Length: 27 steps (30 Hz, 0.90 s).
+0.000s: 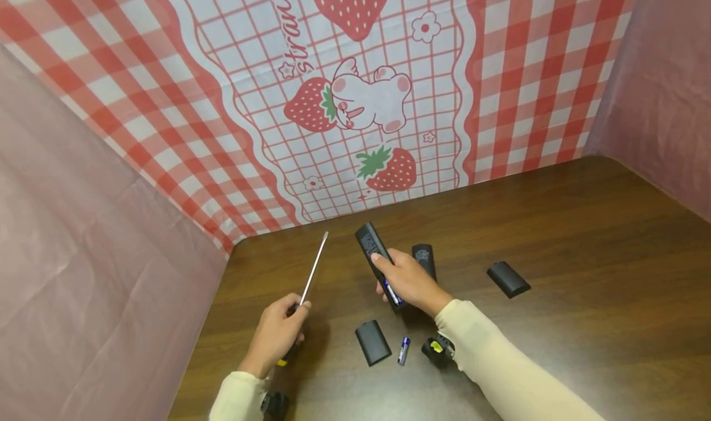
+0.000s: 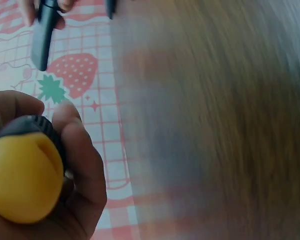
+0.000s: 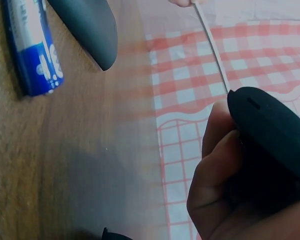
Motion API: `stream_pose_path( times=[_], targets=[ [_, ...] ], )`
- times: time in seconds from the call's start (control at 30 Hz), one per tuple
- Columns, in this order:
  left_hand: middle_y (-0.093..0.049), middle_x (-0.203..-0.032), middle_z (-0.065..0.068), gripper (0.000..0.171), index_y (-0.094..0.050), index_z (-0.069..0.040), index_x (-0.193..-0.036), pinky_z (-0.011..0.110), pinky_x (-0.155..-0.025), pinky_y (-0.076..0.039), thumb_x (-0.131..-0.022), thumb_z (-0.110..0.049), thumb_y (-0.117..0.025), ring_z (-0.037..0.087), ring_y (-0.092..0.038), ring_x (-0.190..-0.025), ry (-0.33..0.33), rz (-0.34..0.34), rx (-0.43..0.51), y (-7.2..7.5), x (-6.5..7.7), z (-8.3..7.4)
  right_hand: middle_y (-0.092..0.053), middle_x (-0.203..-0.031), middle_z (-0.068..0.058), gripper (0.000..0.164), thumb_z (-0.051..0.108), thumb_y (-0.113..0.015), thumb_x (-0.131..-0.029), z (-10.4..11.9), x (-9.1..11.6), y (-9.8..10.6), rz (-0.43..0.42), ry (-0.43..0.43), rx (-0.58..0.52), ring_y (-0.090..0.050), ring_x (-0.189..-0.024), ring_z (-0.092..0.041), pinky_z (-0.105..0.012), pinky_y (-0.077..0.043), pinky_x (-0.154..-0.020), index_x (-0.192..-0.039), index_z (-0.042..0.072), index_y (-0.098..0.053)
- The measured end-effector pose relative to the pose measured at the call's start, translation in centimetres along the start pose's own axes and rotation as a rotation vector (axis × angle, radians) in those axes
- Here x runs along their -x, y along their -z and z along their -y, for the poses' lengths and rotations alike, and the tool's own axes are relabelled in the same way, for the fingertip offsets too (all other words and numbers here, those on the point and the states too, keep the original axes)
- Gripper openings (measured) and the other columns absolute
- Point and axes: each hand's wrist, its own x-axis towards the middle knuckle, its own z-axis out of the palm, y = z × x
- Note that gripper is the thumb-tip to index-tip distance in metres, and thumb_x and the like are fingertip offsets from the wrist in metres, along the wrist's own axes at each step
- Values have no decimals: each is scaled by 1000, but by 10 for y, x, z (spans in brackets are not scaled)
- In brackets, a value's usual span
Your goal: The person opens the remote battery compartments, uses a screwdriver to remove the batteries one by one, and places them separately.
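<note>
My left hand (image 1: 278, 331) grips a screwdriver by its handle, the long metal shaft (image 1: 313, 270) slanting up and away. In the left wrist view the yellow and black handle end (image 2: 25, 180) shows between thumb and fingers. My right hand (image 1: 410, 279) holds a black remote control (image 1: 370, 241), raised over the table, thumb pressed on its printed back. Its battery compartment is uncovered, and a blue and silver battery (image 1: 392, 292) lies inside. Below sit a black battery cover (image 1: 373, 342) and a loose blue and silver battery (image 1: 403, 350), also near in the right wrist view.
Behind my right hand lies a second black remote (image 1: 424, 255), partly hidden. Farther right, another black cover (image 1: 508, 279) rests on the brown wooden table (image 1: 583, 236). A strawberry-print cloth (image 1: 378, 57) hangs along the far edge, with pink cloth (image 1: 100, 223) at the sides.
</note>
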Motion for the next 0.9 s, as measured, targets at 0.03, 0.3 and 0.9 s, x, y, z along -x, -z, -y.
stream_pose_path(
  times=[0.03, 0.3, 0.9],
  targets=[
    [-56, -65, 8, 17, -66, -6, -92, 33, -52, -48, -98, -22, -64, 21, -58, -50, -7, 6, 14, 0, 1, 0, -66, -71, -11, 36, 38, -45, -107, 0, 0, 0, -1, -3, 2, -65, -57, -25, -38, -54, -55, -107, 4, -57],
    [-57, -64, 7, 17, -68, -8, -93, 30, -49, -46, -97, -25, -67, 19, -57, -50, -70, 78, 37, -4, 8, 3, -66, -70, -12, 37, 37, -46, -106, -1, -1, 2, -51, -19, 29, -64, -55, -23, -36, -54, -54, -105, 2, -59],
    [-54, -63, -5, 13, -68, -15, -86, 27, -46, -45, -96, -22, -68, 10, -54, -48, -213, 205, -84, -5, 25, 4, -69, -73, -12, 35, 31, -43, -107, -7, -6, 7, -118, -41, 1, -64, -54, -22, -35, -54, -52, -112, -1, -53]
  ],
)
